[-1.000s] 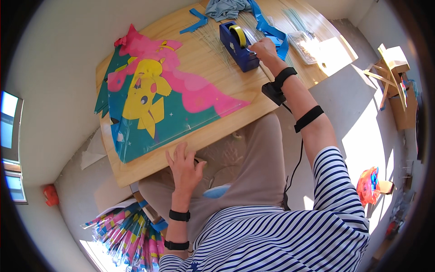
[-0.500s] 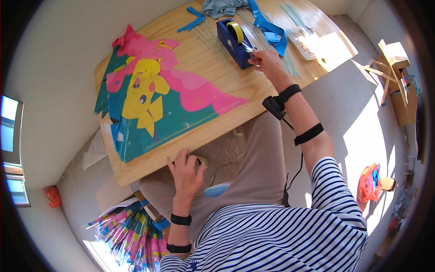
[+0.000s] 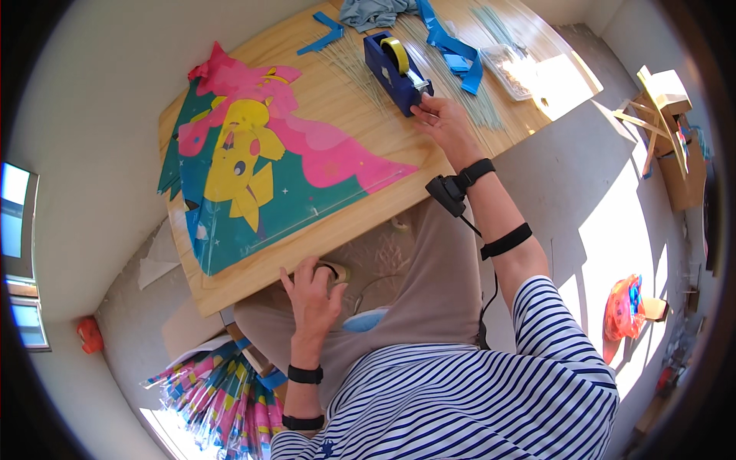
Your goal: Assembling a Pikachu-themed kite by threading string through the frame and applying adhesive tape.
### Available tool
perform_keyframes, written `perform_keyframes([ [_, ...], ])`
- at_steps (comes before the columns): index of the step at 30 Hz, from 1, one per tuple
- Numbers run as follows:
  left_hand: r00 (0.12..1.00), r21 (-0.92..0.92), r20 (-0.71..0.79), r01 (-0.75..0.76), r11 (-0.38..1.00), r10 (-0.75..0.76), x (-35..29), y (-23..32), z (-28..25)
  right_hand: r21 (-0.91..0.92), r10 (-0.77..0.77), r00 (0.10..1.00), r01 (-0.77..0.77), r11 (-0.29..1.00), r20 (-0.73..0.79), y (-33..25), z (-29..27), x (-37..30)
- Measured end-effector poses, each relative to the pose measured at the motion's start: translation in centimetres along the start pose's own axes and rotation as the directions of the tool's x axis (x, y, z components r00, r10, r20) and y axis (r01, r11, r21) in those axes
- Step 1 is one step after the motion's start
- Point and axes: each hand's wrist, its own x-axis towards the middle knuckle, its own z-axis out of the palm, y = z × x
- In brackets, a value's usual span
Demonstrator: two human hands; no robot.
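Note:
My right hand (image 3: 445, 126) is at the front end of a dark blue tape dispenser (image 3: 400, 90), thumb and forefinger drawn together beside its cutter. Anything thin between those fingertips is too small to make out. A yellow-cored roll of tape (image 3: 395, 55) sits in the dispenser. My left hand (image 3: 313, 297) rests by the table's near edge, fingers bent but apart, holding nothing. Beyond it a teal and pink plastic sheet (image 3: 314, 203) with a yellow cartoon figure (image 3: 239, 165) lies on the wooden table (image 3: 360, 222). A thin pale rod shape runs along the sheet's near edge.
Thin clear rods (image 3: 483, 107), blue ribbon (image 3: 441, 38), a grey-blue cloth (image 3: 376, 14) and a clear plastic box (image 3: 502, 73) lie at the table's far side. Colourful folded sheets (image 3: 230, 399) stand at lower left. Cardboard boxes (image 3: 682, 169) and an orange bag (image 3: 625, 307) are at right.
My right hand has moved slightly toward me and left, down to the dispenser's front end; its forearm has swung left. My left hand has barely moved.

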Motion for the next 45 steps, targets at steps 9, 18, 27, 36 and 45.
perform_keyframes([
  [9, 1.0, 0.023, 0.016, -0.001, 1.0, 0.001, -0.5, -0.2, -0.1, -0.041, -0.084, 0.996, 0.085, 0.996, 0.03, 0.2, 0.0, 0.9],
  [18, 1.0, 0.004, -0.008, -0.005, 1.0, 0.005, -0.4, -0.1, -0.4, -0.579, -0.246, 0.949, 0.09, 0.81, -0.197, 1.0, -2.1, 3.8],
  [27, 0.999, -0.034, 0.007, -0.032, 0.999, 0.032, 1.2, 0.5, 0.4, -0.452, 0.061, 0.458, 0.888, -0.089, 0.887, 3.1, 6.7, -5.4],
  [36, 1.0, -0.068, -0.019, -0.019, 0.998, 0.018, 3.0, 0.6, 1.1, 0.034, 0.415, 0.146, 0.917, -0.397, 0.898, 11.5, 12.5, -8.2],
  [45, 0.998, -0.111, -0.051, -0.037, 0.993, 0.032, 4.1, 0.1, 2.1, 0.132, 0.495, 0.087, 0.911, -0.391, 0.864, 12.6, 14.1, -8.3],
])
